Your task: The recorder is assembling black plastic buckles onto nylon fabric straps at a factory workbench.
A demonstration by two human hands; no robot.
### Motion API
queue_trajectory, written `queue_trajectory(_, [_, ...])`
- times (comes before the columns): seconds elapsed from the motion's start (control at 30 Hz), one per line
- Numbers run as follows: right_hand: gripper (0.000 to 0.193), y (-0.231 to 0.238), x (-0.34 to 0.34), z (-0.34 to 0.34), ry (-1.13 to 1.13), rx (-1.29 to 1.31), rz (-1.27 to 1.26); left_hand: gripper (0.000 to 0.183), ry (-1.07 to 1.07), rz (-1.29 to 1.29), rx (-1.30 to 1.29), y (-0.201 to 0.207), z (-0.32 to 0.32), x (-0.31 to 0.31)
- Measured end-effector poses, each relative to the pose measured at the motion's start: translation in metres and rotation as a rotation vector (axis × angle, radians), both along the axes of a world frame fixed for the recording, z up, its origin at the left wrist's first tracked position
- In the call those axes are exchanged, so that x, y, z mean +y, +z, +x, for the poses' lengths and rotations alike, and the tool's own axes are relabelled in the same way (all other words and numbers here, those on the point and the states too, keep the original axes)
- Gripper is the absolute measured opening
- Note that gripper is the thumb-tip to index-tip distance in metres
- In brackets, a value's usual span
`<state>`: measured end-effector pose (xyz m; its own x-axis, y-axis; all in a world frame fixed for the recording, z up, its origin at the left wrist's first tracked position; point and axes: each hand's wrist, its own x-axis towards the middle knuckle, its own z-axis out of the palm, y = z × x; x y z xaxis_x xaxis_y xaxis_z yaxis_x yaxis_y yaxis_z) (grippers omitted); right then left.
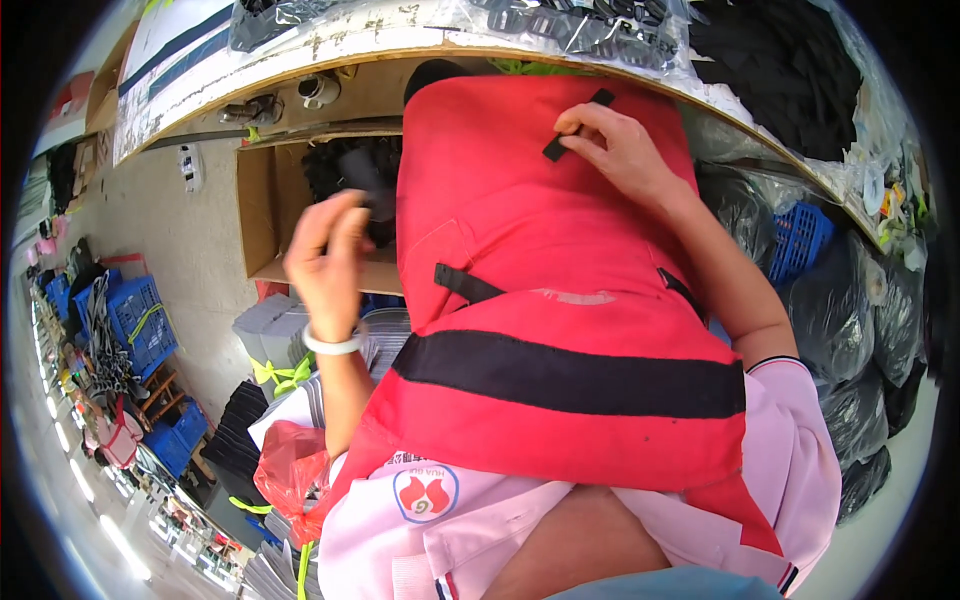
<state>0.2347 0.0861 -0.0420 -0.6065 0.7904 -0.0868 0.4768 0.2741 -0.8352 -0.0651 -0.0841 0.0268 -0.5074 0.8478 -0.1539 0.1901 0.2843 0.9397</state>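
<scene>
My right hand [620, 150] pinches a short black strip [554, 150], seemingly fabric or webbing, between thumb and fingers. It is just over the upper part of the red apron [500, 190] spread across my lap. Off the apron's left edge, my left hand [328, 250] is raised with thumb and fingers drawn together, slightly blurred. Dark shapes lie right by its fingertips, and I cannot make out whether one of them is in the pinch. Beside that hand stands an open cardboard box [258, 215] with black pieces [340, 165] inside.
A worn white tabletop [400, 38] curves across the far side, bearing plastic-wrapped black parts [590, 25] and a black fabric heap [775, 70]. Clear bags [835, 300] and a blue basket [800, 240] crowd the right. A red plastic bag [292, 470] and blue crates [140, 325] are at left.
</scene>
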Motion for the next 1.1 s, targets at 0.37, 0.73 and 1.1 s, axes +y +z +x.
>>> queue_trajectory(0.37, [0.013, -0.023, 0.003, -0.01, 0.225, -0.156, 0.363, 0.037, -0.172, 0.086, -1.262, -0.055, 0.031, 0.032])
queue_trajectory(0.73, [0.02, 0.082, -0.025, -0.038, 0.04, 0.209, -0.82, 0.018, -0.173, 0.003, -0.865, -0.045, 0.082, 0.059])
queue_trajectory(1.1, [0.018, 0.055, -0.028, -0.044, -0.182, 0.689, -1.159, 0.017, -0.214, 0.202, -0.419, -0.048, 0.099, 0.06])
